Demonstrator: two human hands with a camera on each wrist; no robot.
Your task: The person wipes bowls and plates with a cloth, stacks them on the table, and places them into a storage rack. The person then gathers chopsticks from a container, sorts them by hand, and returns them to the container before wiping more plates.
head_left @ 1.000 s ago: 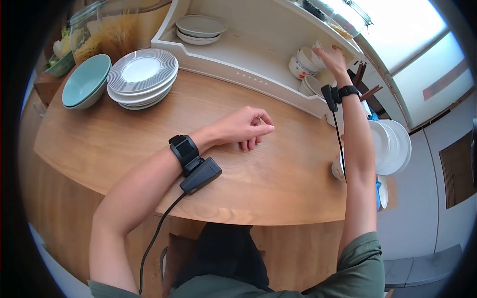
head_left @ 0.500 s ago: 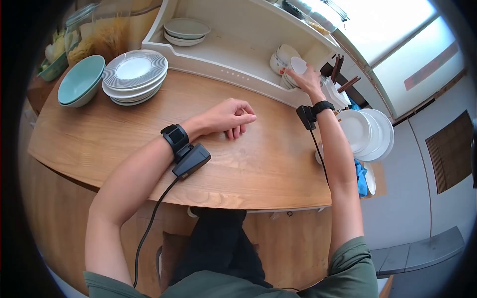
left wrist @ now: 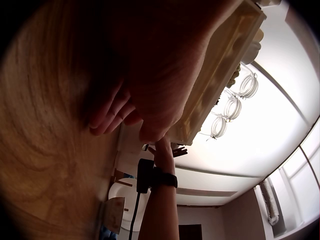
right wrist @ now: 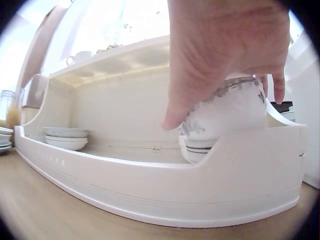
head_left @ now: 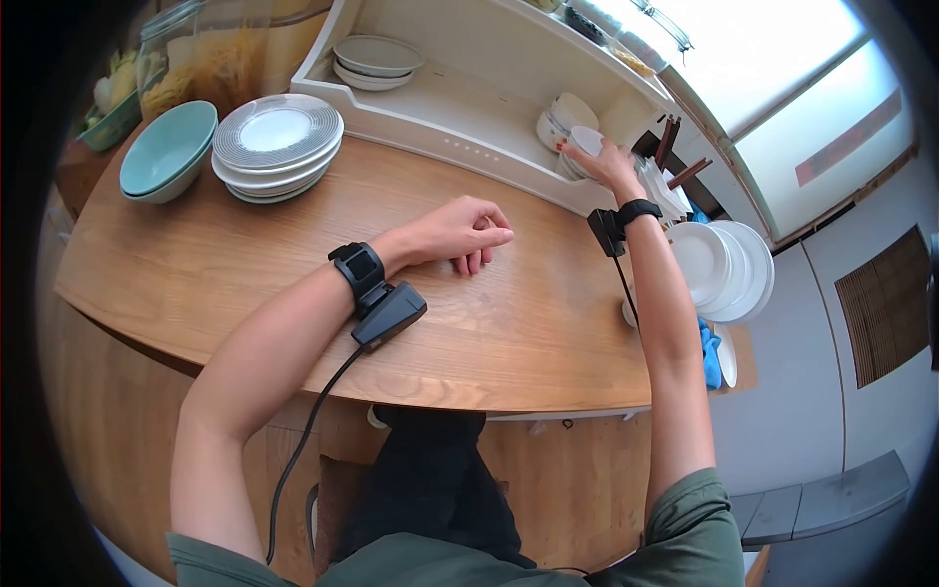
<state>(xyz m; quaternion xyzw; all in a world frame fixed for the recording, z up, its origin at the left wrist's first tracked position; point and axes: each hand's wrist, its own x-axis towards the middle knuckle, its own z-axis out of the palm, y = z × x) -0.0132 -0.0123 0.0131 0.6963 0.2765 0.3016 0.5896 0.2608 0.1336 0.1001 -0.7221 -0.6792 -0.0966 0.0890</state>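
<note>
My right hand holds a small white bowl at the right end of the white shelf. In the right wrist view, the thumb lies along the near side of that bowl, which has a dark patterned rim, and the fingers reach over its far side. Beneath it shows another bowl with dark stripes, partly hidden by the shelf's front lip. Other white bowls are stacked just behind. My left hand rests on the wooden table, fingers loosely curled, holding nothing.
Stacked plates and teal bowls stand at the table's left. Two shallow dishes sit at the shelf's left end. Right of the shelf are chopsticks and upright white plates. Jars line the shelf top.
My right hand has come down and nearer with the white bowl, from the shelf's upper right to the lower bowls at the front. Over the last half second it has barely moved. The left hand stays put.
</note>
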